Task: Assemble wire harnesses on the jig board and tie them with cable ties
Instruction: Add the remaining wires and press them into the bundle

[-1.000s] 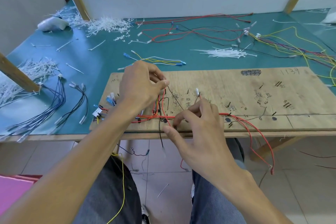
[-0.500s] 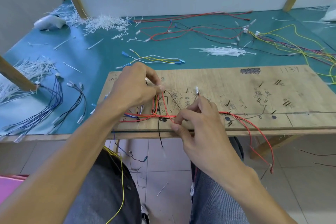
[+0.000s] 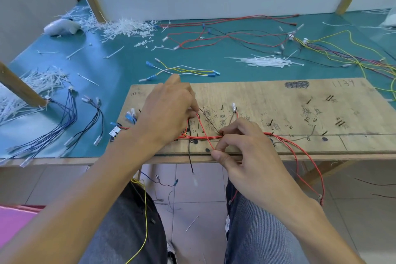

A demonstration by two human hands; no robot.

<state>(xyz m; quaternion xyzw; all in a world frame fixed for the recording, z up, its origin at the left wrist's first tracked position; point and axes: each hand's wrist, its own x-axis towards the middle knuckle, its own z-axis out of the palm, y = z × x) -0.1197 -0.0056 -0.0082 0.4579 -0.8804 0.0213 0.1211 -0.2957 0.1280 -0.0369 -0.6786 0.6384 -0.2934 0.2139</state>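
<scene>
Table: I look down on a flat teal green table top [image 3: 120, 64] with a pale wall behind it.
Board: a long flat wooden jig board [image 3: 278, 103] lies at the near edge of the table. It has small dark pegs and pen marks on it.
Wires: the thin red wires [image 3: 201, 136] run left to right along the near part of the board, between the two hands. On the right they droop off the edge in a loop.
Done so far: I think the thin red wires are mostly laid on their path.
Left to do: I see no tie round them, so the tying seems to be ahead (the heap of white plastic cable ties [image 3: 267, 61] lies on the table, well behind the board).
Left hand: the left hand [image 3: 169, 111] is bent over the left part of the board, back up. Its fingers are curled and the tips pinch a loop of the thin red wires.
Right hand: the right hand [image 3: 242, 148] is at the near edge of the board. Thumb and first finger pinch one of the thin red wires, and the other fingers are curled in.
Also: a thin black wire [image 3: 190, 156] hangs off the edge between the hands.
</scene>
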